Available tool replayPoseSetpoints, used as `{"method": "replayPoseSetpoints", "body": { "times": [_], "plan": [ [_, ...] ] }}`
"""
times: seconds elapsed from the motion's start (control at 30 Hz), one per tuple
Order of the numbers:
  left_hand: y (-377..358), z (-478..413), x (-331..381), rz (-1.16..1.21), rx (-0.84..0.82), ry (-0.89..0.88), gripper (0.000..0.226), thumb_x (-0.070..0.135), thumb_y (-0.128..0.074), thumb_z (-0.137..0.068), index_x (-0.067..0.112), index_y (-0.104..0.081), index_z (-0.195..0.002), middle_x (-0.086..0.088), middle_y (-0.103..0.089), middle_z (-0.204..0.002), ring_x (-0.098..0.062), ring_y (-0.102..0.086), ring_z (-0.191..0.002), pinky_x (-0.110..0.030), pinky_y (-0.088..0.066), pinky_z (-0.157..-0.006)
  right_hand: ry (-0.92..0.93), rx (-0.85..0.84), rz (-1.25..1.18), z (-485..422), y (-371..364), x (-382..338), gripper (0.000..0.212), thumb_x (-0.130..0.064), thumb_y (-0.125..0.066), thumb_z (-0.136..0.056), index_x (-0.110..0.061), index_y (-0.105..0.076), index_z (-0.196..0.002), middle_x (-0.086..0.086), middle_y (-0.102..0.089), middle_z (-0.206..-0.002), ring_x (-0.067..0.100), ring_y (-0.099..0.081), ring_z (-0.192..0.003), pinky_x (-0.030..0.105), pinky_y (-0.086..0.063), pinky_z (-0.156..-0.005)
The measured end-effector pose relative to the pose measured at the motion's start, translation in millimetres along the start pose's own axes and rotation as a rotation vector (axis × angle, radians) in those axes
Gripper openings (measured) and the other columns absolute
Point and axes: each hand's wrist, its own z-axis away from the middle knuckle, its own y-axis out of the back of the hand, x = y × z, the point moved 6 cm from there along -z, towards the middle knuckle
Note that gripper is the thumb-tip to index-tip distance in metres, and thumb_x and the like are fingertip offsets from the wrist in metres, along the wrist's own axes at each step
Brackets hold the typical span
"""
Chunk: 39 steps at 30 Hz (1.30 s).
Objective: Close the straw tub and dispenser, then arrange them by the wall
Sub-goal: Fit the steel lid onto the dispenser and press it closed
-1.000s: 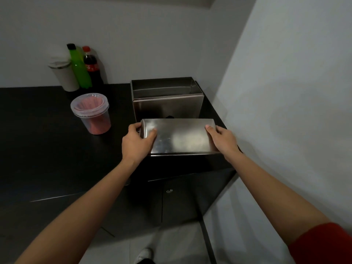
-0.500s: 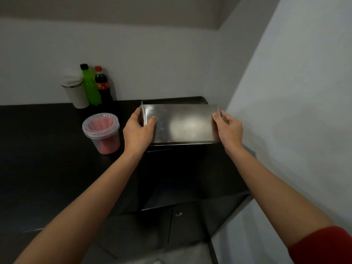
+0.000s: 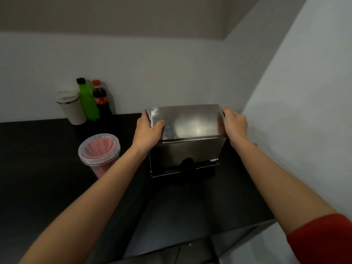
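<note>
A steel straw dispenser (image 3: 183, 158) stands on the black counter (image 3: 38, 168) near the right wall. Its steel lid (image 3: 187, 121) lies across the top of the box. My left hand (image 3: 147, 132) grips the lid's left end and my right hand (image 3: 235, 123) grips its right end. Left of the dispenser stands a clear plastic straw tub (image 3: 99, 151) with red straws inside and a clear lid on top. My left forearm crosses in front of the tub's lower right side.
Against the back wall stand a beige cup with a lid (image 3: 70, 107), a green bottle (image 3: 88, 101) and a cola bottle (image 3: 101, 100). The right wall (image 3: 304, 111) runs close beside the dispenser. The counter's front edge and cabinet doors (image 3: 181, 252) lie below.
Both hands carried the lid from in front of the dispenser up and back onto its top. The view tilted upward.
</note>
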Motion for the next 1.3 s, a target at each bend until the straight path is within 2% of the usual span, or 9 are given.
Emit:
{"method": "replayPoseSetpoints", "body": {
  "times": [0.13,0.33,0.47,0.6,0.67,0.77,0.87,1.03,1.3],
  "plan": [
    [-4.4,-12.3,-3.6,-0.057,-0.057,0.051,0.051,0.033,-0.058,-0.083,0.022,-0.045,-0.13,-0.007,-0.052,-0.125,-0.028,-0.052,-0.117,-0.048,-0.044,-0.101,0.004,0.0,0.04,-13.3,-7.6,4.7,0.046,-0.04,-0.055,-0.082,-0.014,-0.039,-0.047,0.003,-0.039,-0.054,0.018,-0.037,-0.053,0.025,-0.031,-0.048],
    [-9.9,-22.0,-6.4,-0.044,-0.045,0.067,0.043,0.028,-0.058,-0.083,0.02,-0.046,-0.124,-0.004,-0.054,-0.122,-0.023,-0.053,-0.113,-0.036,-0.046,-0.092,0.044,-0.022,0.124,-26.4,-15.6,2.3,0.052,-0.041,-0.056,-0.082,-0.014,-0.034,-0.044,0.002,-0.035,-0.049,0.014,-0.032,-0.044,0.019,-0.027,-0.038],
    [-11.3,-22.9,-11.9,-0.021,-0.037,0.112,0.041,0.028,-0.058,-0.083,0.016,-0.047,-0.12,-0.012,-0.053,-0.122,-0.028,-0.055,-0.11,-0.044,-0.049,-0.094,0.006,-0.056,0.165,-30.7,-20.5,6.5,0.043,-0.042,-0.054,-0.081,-0.01,-0.046,-0.054,0.006,-0.043,-0.056,0.017,-0.038,-0.048,0.015,-0.03,-0.037],
    [-11.1,-22.1,-14.6,-0.006,-0.022,0.124,0.047,0.027,-0.059,-0.085,0.014,-0.045,-0.127,-0.011,-0.052,-0.126,-0.025,-0.055,-0.111,-0.041,-0.048,-0.096,-0.029,-0.058,0.198,-31.3,-24.5,13.4,0.054,-0.046,-0.055,-0.08,0.007,-0.06,-0.072,0.014,-0.051,-0.062,0.028,-0.051,-0.061,0.033,-0.032,-0.051],
    [-11.2,-21.7,-16.7,-0.021,-0.019,0.135,0.053,0.029,-0.058,-0.085,0.012,-0.042,-0.132,-0.012,-0.051,-0.129,-0.026,-0.054,-0.113,-0.043,-0.047,-0.099,-0.024,-0.055,0.205,-31.3,-25.3,16.9,0.057,-0.048,-0.056,-0.08,0.009,-0.061,-0.075,0.017,-0.054,-0.063,0.026,-0.058,-0.072,0.031,-0.032,-0.046],
    [-11.4,-21.3,-20.9,-0.043,-0.018,0.168,0.066,0.031,-0.057,-0.085,0.008,-0.033,-0.141,-0.012,-0.048,-0.135,-0.028,-0.051,-0.119,-0.045,-0.044,-0.102,-0.013,-0.053,0.195,-30.7,-26.4,19.1,0.056,-0.046,-0.056,-0.081,0.009,-0.062,-0.076,0.017,-0.063,-0.074,0.023,-0.056,-0.062,0.03,-0.035,-0.05],
    [-11.0,-20.3,-23.0,-0.056,-0.011,0.181,0.07,0.032,-0.057,-0.086,0.006,-0.029,-0.144,-0.013,-0.044,-0.141,-0.028,-0.048,-0.124,-0.045,-0.042,-0.104,-0.005,-0.054,0.207,-29.9,-27.7,18.9,0.049,-0.043,-0.054,-0.083,-0.004,-0.056,-0.055,0.002,-0.055,-0.058,0.03,-0.052,-0.071,0.029,-0.033,-0.063],
    [-12.7,-18.6,-24.7,-0.068,-0.009,0.181,0.073,0.033,-0.055,-0.086,0.007,-0.024,-0.147,-0.014,-0.035,-0.149,-0.03,-0.041,-0.132,-0.047,-0.039,-0.107,0.013,-0.075,0.222,-30.6,-29.4,22.0,0.05,-0.041,-0.052,-0.085,-0.011,-0.047,-0.044,0.0,-0.048,-0.053,0.029,-0.049,-0.069,0.03,-0.033,-0.064],
    [-13.9,-16.0,-26.3,-0.084,0.007,0.179,0.085,0.033,-0.054,-0.088,0.007,-0.004,-0.151,-0.012,-0.021,-0.157,-0.028,-0.03,-0.14,-0.045,-0.032,-0.112,0.071,-0.117,0.27,-31.7,-34.1,24.6,0.046,-0.037,-0.051,-0.087,0.0,-0.06,-0.061,0.002,-0.051,-0.054,0.013,-0.047,-0.055,0.029,-0.03,-0.058]
  ]
}}
